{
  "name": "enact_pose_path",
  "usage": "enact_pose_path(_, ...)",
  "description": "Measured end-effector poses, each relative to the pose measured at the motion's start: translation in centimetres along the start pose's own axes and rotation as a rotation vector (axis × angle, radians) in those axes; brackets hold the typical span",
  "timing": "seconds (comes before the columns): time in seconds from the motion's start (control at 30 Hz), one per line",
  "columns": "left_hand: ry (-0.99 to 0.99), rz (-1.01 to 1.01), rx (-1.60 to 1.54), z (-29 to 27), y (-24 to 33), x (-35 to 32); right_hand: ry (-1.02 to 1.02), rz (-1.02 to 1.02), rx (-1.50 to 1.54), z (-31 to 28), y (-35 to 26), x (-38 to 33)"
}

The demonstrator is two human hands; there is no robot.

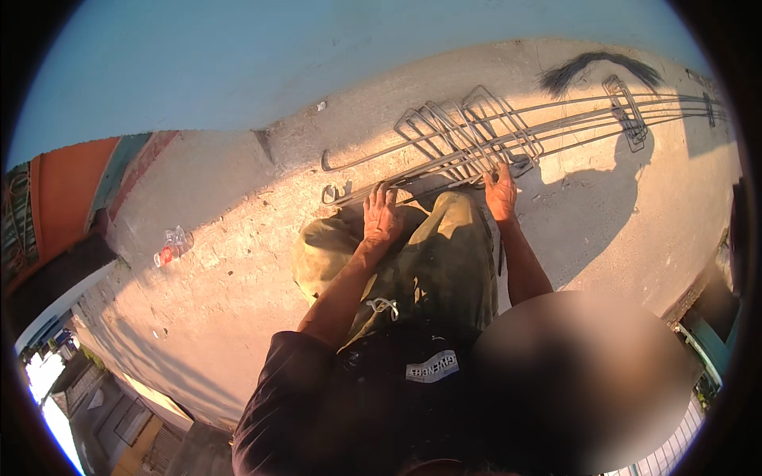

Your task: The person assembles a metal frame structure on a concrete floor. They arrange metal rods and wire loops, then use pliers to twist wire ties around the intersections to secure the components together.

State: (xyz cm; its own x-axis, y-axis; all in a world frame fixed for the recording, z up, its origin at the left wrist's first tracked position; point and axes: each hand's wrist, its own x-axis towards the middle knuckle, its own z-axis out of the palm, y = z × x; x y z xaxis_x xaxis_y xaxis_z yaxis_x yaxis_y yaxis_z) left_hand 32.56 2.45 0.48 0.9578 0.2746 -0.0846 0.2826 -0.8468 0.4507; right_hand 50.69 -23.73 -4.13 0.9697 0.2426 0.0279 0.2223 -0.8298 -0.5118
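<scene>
Closest in is the person's dark shirt (317,397), with a small white label patch (432,366) low on the front; below it the olive trousers (444,254) bunch over bent knees, a pale drawstring (385,305) lying across them.

The left forearm runs up and slightly rightward from the lower edge, elbow bent, and ends in the left hand (382,214). That hand lies palm down with the fingers spread and fairly flat, the fingertips touching the near bar of the rebar bundle (556,127); it presses rather than wraps, so the hand is open on the steel. The right arm comes up straighter, just beside the right knee, and the right hand (501,193) sits with its back to the camera, fingers curled down onto the same bundle where the bent wire stirrups (468,135) cluster. Whether those fingers close fully around a bar I cannot tell.

The bundle itself lies on the concrete slab (238,262) just beyond the knees: several long bars running from hooked ends near the left hand away to the right, with one more stirrup (627,111) farther along.

Far left on the slab lies a crumpled clear plastic bottle (173,246) with a red patch, well apart from the hands. Above it stands a pale blue wall (238,63).
</scene>
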Motion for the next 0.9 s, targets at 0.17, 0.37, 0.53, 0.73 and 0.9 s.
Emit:
enact_pose_path(0.17, 0.104, -0.351, -0.232, 0.5, -2.4, -5.1, -0.182, 0.299, -0.056, -2.5, -5.2, -0.9)
enact_pose_path(0.37, 0.284, -0.764, -0.456, -2.3, -7.2, -4.4, -0.09, 0.131, -0.081, -3.8, -6.2, -1.6)
enact_pose_path(0.53, 0.053, -0.938, -0.601, -3.4, -8.1, -2.6, -0.25, -0.119, -0.278, -1.4, -5.2, 0.6)
enact_pose_path(0.73, 0.155, -0.949, -0.565, -0.6, -10.4, -3.4, -0.484, 0.064, -0.333, -0.2, -7.0, 3.3)
enact_pose_path(0.9, 0.051, -0.915, -0.444, -1.0, -10.3, -3.3, -0.244, -0.113, -0.34, -1.4, -5.8, 1.2)
